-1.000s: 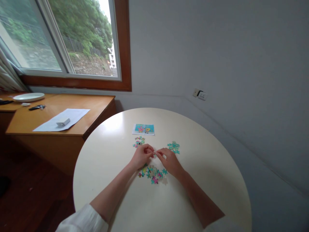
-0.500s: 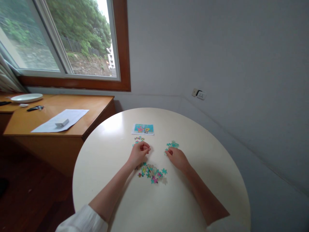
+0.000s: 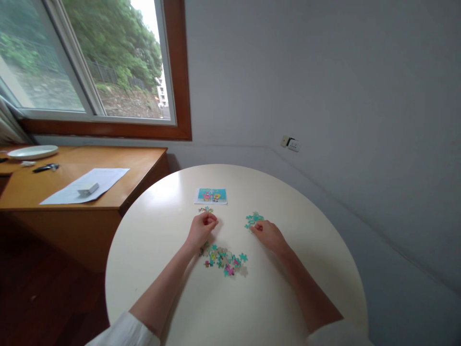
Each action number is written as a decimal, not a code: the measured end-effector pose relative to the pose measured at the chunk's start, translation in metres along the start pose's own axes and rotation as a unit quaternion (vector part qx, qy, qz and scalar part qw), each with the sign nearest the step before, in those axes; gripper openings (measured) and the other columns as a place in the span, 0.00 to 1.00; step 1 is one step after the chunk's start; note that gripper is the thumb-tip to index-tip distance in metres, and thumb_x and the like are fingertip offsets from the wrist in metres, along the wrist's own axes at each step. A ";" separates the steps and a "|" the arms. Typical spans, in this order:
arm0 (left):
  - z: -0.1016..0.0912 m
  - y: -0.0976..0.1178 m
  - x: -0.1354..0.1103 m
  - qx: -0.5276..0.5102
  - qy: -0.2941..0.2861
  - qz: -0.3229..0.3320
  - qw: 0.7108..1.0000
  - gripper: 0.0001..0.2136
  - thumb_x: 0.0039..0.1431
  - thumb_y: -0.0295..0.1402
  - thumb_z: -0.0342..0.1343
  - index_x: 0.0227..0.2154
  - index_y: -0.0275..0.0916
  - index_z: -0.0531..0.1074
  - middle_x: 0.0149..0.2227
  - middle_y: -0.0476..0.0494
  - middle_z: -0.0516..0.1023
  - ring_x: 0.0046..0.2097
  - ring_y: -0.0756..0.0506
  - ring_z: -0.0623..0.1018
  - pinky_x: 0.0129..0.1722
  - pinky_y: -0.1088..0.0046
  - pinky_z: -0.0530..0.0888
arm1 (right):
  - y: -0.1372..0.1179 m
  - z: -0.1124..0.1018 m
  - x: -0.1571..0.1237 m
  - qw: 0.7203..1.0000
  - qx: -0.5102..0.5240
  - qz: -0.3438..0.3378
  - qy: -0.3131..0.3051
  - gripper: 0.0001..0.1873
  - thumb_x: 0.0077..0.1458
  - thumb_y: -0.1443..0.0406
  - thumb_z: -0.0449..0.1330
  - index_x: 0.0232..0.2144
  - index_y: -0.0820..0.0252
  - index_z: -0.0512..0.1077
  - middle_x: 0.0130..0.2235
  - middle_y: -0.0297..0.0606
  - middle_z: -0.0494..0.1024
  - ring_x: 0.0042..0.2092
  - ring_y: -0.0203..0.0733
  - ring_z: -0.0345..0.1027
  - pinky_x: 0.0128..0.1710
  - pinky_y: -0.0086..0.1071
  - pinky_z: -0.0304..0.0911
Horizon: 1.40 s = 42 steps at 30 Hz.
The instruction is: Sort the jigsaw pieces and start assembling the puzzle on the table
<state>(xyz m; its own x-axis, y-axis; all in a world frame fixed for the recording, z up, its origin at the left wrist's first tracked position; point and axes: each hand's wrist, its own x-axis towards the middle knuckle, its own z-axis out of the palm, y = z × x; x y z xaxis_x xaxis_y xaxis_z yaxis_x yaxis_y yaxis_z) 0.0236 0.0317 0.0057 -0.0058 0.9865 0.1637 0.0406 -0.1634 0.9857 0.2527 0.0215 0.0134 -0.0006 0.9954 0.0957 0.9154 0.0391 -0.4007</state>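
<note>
My left hand (image 3: 200, 228) rests on the round cream table (image 3: 173, 269) with its fingers curled into a pinch beside a small multicoloured cluster of puzzle pieces (image 3: 205, 210); what it pinches is too small to name. My right hand (image 3: 268, 234) lies further right, fingertips pressed together against a teal patch of joined pieces (image 3: 252, 219). A loose pile of pieces (image 3: 224, 257) sits between my forearms. The reference picture card (image 3: 211, 196) lies beyond the hands.
A wooden desk (image 3: 118, 190) stands left of the table with a paper sheet (image 3: 104, 178), a small white box (image 3: 88, 189), a white plate (image 3: 31, 152) and a dark tool (image 3: 45, 167). A window is above it. A wall socket (image 3: 290, 143) is at the right.
My hands were together at the table's middle. They have parted: the left drew back toward the multicoloured cluster, the right moved out to the teal patch.
</note>
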 end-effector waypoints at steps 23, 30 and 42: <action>-0.008 -0.008 0.007 -0.017 0.030 0.002 0.999 0.08 0.37 0.33 0.59 0.19 0.35 0.68 0.14 0.55 0.64 0.20 0.54 0.64 0.22 0.78 0.61 | -0.008 -0.010 -0.014 0.998 -0.021 0.041 0.049 0.16 0.52 0.60 0.54 0.16 0.59 0.67 0.22 0.35 0.73 0.27 0.38 0.66 0.31 0.30 0.54; -0.008 -0.010 0.009 -0.021 0.051 0.007 0.998 0.08 0.35 0.33 0.60 0.19 0.34 0.69 0.15 0.54 0.66 0.20 0.54 0.65 0.21 0.79 0.62 | -0.033 0.008 -0.030 0.965 0.206 -0.145 -0.067 0.10 0.47 0.60 0.59 0.22 0.62 0.71 0.20 0.30 0.66 0.24 0.32 0.58 0.25 0.26 0.53; -0.008 -0.011 0.008 0.003 0.061 0.004 0.998 0.08 0.36 0.33 0.59 0.19 0.35 0.69 0.15 0.53 0.66 0.21 0.53 0.65 0.23 0.78 0.62 | -0.041 0.010 -0.038 0.950 0.183 -0.210 -0.141 0.10 0.41 0.61 0.65 0.28 0.61 0.74 0.28 0.33 0.72 0.30 0.34 0.60 0.31 0.26 0.56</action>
<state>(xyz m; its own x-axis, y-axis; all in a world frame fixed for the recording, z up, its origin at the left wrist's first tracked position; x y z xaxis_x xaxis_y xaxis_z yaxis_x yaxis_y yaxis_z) 0.0147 0.0417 -0.0038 -0.1270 0.9764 0.1749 0.0467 -0.1702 0.9843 0.2116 -0.0166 0.0170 -0.4901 0.8669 0.0909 0.6090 0.4151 -0.6758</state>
